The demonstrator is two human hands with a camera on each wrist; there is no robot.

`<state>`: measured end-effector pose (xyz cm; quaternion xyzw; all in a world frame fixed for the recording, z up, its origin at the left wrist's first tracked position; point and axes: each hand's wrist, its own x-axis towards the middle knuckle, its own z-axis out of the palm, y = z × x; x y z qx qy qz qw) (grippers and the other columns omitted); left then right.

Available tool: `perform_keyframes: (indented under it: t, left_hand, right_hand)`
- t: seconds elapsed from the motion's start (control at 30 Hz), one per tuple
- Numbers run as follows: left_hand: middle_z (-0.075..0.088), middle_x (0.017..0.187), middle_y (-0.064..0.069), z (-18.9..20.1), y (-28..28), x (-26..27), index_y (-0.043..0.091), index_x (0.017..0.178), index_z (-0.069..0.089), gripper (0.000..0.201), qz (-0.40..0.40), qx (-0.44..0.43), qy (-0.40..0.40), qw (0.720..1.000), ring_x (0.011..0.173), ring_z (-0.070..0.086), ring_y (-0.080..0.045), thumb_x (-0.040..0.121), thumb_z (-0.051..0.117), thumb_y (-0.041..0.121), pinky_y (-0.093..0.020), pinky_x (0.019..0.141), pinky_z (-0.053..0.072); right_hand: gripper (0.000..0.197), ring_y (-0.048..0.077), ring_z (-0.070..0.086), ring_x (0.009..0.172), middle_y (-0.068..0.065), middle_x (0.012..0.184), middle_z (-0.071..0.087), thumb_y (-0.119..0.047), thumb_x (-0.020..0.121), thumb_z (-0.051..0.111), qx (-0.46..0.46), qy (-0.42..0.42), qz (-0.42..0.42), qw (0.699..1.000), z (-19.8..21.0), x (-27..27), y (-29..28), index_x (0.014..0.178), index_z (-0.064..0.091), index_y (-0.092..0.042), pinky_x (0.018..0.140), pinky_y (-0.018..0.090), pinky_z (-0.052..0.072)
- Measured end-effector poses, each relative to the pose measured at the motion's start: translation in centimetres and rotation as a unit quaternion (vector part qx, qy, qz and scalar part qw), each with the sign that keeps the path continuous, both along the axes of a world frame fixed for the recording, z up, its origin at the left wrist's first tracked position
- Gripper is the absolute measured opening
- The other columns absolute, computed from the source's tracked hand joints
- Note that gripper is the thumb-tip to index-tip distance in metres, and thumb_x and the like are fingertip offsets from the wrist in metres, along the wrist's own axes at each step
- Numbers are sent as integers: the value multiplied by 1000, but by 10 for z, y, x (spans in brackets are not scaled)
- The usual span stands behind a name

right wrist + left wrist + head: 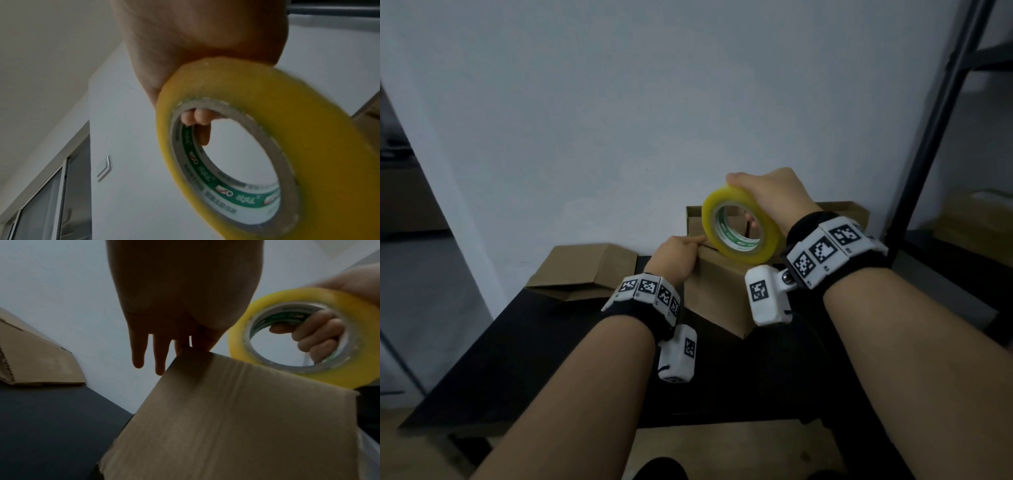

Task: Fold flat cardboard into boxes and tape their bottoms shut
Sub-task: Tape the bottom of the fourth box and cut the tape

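A brown cardboard box (717, 294) stands on the black table (534, 349), its top face up toward me. My right hand (768, 195) grips a yellow tape roll (743, 255), fingers hooked through the core, holding it on edge over the box's top. In the right wrist view the roll (308, 146) fills the frame below the hand (205, 32). My left hand (679, 251) rests on the box's top left edge, a finger stretched toward the roll. From the left wrist, straight fingers (137, 353) hang past the box (236, 418) corner beside the roll (287, 299).
A partly folded cardboard sheet (585, 270) lies at the table's back left by the white wall. An open box (697, 219) stands behind the roll. A black metal shelf frame (928, 144) rises at the right, with more cardboard (976, 219) on it.
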<state>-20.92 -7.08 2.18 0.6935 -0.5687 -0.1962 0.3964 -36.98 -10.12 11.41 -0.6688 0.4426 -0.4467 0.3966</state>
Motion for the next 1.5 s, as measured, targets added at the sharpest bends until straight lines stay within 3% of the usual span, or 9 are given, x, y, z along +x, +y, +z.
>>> perform_keyframes:
  t: [0.23,0.43,0.6,0.77,1.0,1.23,1.37,1.43,1.5]
  left_hand:
    - [51,141,-8,-2,2,-3,26,135,54,47,15,18,-57,998,124,50,-25,99,27,12,-32,106,39]
    - [55,135,-8,1,2,-6,34,132,55,49,46,38,-74,995,116,54,-25,97,28,14,-24,87,37]
    - [49,142,-7,2,5,-11,27,135,53,47,56,33,-95,993,120,52,-26,99,27,12,-27,96,38]
    - [41,149,-6,5,9,-16,20,141,47,48,56,37,-144,987,126,48,-27,101,24,7,-32,107,37]
    - [45,146,-9,2,7,-16,25,141,47,49,59,38,-147,987,125,48,-26,101,24,10,-32,106,35]
    - [47,143,-9,-3,4,-17,21,140,47,45,59,20,-146,987,125,48,-27,102,26,13,-34,106,37]
    - [28,154,-6,-5,0,-17,24,141,43,47,74,18,-237,969,140,27,-28,99,27,12,-50,115,23]
    - [21,159,-4,-2,-1,-18,17,142,41,45,59,-9,-263,963,145,20,-22,99,29,11,-46,118,14]
    - [29,155,-6,-1,0,-24,12,142,41,40,15,-28,-276,961,143,25,-20,103,30,17,-37,117,13]
  right_hand:
    - [37,23,58,45,8,51,61,-43,71,70,-51,66,-26,996,4,-19,10,69,65,-6,54,32,52]
    - [33,24,59,46,7,56,63,-41,71,68,-69,181,-62,979,9,-37,18,67,62,-8,52,28,46]
    - [36,25,63,51,13,62,70,-40,75,68,-11,259,-59,964,-7,-64,17,76,68,-4,56,31,51]
    - [34,20,60,49,10,62,67,-39,81,68,39,272,-50,960,-21,-73,14,82,67,-4,54,29,50]
    - [34,20,55,44,8,53,61,-36,82,67,87,265,-44,959,-40,-76,12,79,69,-3,49,25,46]
    - [35,20,57,49,10,64,64,-38,85,67,123,247,-39,960,-62,-76,13,86,67,-3,48,23,46]
    - [39,21,55,47,10,57,60,-39,81,69,137,215,-30,966,-82,-69,13,84,68,0,50,25,45]
    - [39,21,55,47,10,57,60,-40,82,69,137,218,-30,966,-83,-68,11,83,67,0,50,25,45]
    - [39,21,56,49,11,59,61,-40,82,70,139,217,-28,966,-82,-68,9,83,66,-1,50,25,45]
